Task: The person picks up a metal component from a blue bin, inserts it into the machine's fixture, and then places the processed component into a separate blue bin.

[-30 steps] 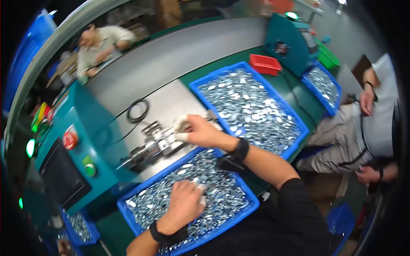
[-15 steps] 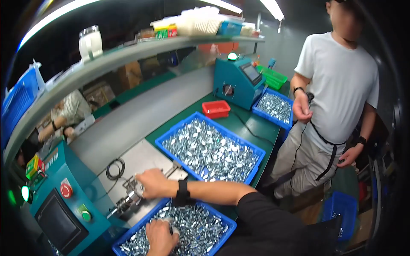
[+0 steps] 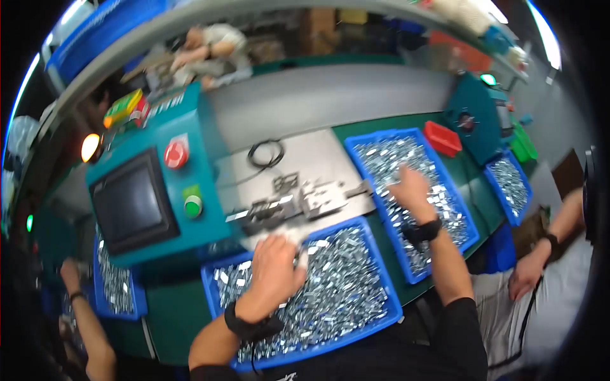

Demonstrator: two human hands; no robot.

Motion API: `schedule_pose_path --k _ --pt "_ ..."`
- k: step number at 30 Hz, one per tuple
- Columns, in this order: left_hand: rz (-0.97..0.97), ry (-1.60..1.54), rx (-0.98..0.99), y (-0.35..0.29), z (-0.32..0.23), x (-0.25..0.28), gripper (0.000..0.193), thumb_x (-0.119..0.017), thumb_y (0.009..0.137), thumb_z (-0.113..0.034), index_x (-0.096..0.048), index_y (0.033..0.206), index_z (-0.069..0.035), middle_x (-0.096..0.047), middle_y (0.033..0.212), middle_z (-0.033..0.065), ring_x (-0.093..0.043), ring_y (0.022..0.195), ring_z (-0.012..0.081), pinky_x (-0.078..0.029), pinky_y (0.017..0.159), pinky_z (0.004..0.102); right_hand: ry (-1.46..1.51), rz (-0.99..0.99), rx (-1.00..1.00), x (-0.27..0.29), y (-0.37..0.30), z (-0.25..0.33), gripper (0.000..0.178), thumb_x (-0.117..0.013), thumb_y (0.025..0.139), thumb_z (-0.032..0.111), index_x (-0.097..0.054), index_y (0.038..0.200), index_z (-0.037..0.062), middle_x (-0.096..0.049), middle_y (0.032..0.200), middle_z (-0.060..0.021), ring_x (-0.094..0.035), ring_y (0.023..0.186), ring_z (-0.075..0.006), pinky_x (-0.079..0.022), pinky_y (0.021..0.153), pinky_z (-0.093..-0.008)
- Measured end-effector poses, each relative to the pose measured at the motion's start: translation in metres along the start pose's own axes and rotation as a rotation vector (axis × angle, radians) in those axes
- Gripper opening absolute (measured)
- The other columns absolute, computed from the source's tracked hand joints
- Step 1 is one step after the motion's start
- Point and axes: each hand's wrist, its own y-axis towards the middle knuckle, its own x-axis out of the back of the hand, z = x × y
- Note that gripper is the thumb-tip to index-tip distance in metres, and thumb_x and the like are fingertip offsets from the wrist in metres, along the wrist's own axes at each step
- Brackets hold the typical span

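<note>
My left hand (image 3: 276,270) is above the far left part of the near blue tray (image 3: 384,286), close to the fixture's front edge. Its fingers are bunched together, with white coverings at the tips; what they hold is hidden. Over the farther blue tray (image 3: 467,219), my right hand (image 3: 412,190) reaches down to the small shiny metal pieces (image 3: 387,155), thumb and forefinger apart. Similar metal pieces (image 3: 337,292) fill the near tray. A metal clamping fixture (image 3: 324,198) sits on a pale plate beside a teal machine (image 3: 210,216).
The machine carries a dark screen (image 3: 133,200), a red stop button (image 3: 176,154), a green button (image 3: 192,204) and an orange-lit lamp (image 3: 91,147). A red bin (image 3: 443,140) and a second teal machine (image 3: 473,117) stand far right. People are at both sides and behind the partition.
The view has swung left. My right hand has gone from the fixture to the farther tray; my left has risen from the near tray toward the fixture. The machine's lamp changed from green to orange.
</note>
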Motion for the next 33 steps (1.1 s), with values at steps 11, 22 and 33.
schedule_pose_path --k 11,22,33 --pt "-0.089 -0.055 0.119 0.014 0.001 0.017 0.034 -0.068 0.073 -0.004 -0.062 0.107 -0.003 -0.063 0.083 0.0104 -0.057 0.078 0.0302 -0.044 0.072 0.0389 0.975 0.120 -0.029 0.002 -0.010 0.051 0.017 -0.069 0.084 0.009 -0.056 0.093 0.0026 -0.051 0.059 0.0052 -0.040 0.048 -0.0001 -0.028 0.044 -0.0195" --pt "-0.024 0.210 -0.097 0.089 0.010 0.002 0.026 -0.068 0.069 -0.002 -0.071 0.094 -0.009 -0.063 0.086 0.0060 -0.053 0.086 0.0245 -0.040 0.075 0.0365 1.172 0.039 0.112 -0.010 -0.030 0.044 0.011 -0.064 0.086 0.002 -0.059 0.096 0.0016 -0.055 0.061 0.0033 -0.044 0.051 0.0008 -0.030 0.045 -0.0158" --pt "0.017 0.321 -0.161 0.092 0.020 -0.001 0.033 -0.066 0.064 0.000 -0.072 0.094 -0.011 -0.063 0.086 0.0047 -0.052 0.086 0.0247 -0.039 0.076 0.0368 1.101 0.002 0.160 -0.011 -0.028 0.041 0.016 -0.066 0.085 0.004 -0.060 0.099 0.0015 -0.057 0.061 0.0041 -0.042 0.049 0.0013 -0.031 0.043 -0.0176"
